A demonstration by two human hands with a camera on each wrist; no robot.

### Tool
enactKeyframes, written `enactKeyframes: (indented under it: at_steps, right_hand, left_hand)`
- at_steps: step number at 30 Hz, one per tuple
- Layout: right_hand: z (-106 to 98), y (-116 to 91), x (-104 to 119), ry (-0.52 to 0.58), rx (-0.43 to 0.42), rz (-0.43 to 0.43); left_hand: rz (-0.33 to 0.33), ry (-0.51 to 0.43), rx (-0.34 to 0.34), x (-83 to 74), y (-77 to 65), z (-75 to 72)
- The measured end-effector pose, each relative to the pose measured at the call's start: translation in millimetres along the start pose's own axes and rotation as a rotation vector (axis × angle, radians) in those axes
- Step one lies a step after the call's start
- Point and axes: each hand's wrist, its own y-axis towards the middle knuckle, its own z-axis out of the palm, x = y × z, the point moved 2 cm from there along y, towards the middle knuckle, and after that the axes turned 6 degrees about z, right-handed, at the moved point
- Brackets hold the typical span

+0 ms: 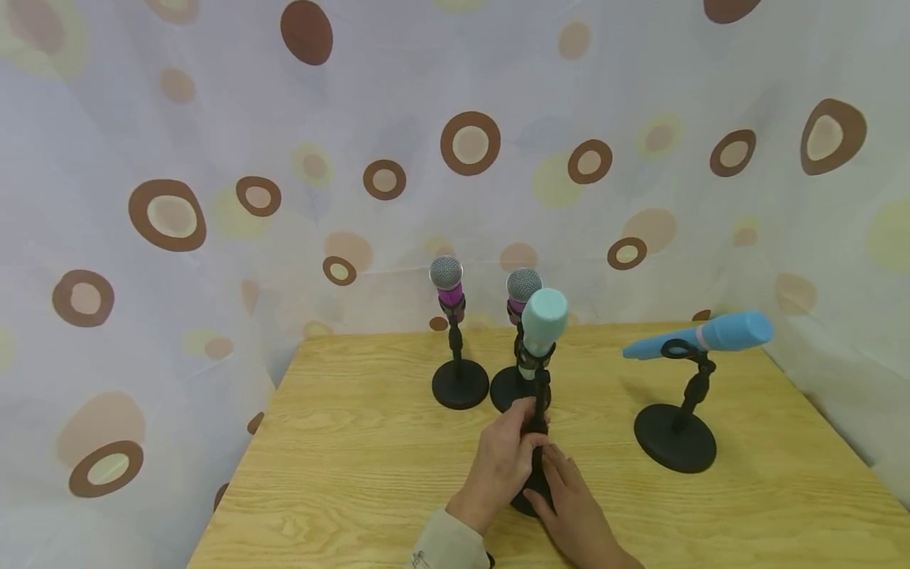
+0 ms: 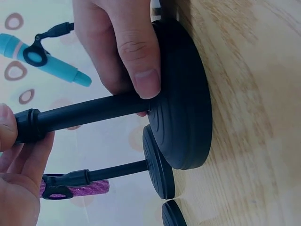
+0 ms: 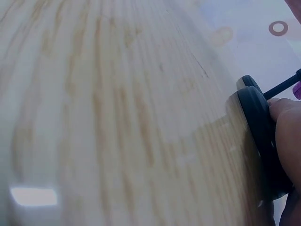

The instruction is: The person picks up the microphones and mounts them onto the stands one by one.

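Observation:
A black microphone stand [image 1: 541, 391] with a pale mint microphone [image 1: 545, 318] in its clip stands near the front middle of the table. My left hand [image 1: 498, 458] grips the collar on its pole; in the left wrist view the thumb and fingers close round that collar. Low on the same stand, my right hand [image 1: 577, 510] holds the round base [image 2: 186, 103], its thumb on the base's top beside the pole. Some right fingers are hidden behind the pole. In the right wrist view only part of the right hand [image 3: 289, 136] shows, against the base's edge.
Behind stand two more black stands, one with a purple microphone [image 1: 450, 294] with silver head, the other with a similar microphone [image 1: 524, 284], partly hidden. A blue microphone [image 1: 732, 332] lies tilted in a stand at right. A patterned curtain [image 1: 398, 103] borders the wooden table [image 1: 341, 466].

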Motion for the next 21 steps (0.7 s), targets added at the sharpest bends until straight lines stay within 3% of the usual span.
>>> enactKeyframes:
  at_steps: [9, 21]
  right_hand:
    - [-1.3, -0.2, 1.4, 0.02, 0.002, 0.004]
    - [0.6, -0.5, 0.1, 0.007, -0.021, -0.011]
  left_hand:
    - [0.042, -0.008, -0.026, 0.4, -1.0, 0.5]
    - [0.045, -0.001, -0.035, 2.8, -1.9, 4.0]
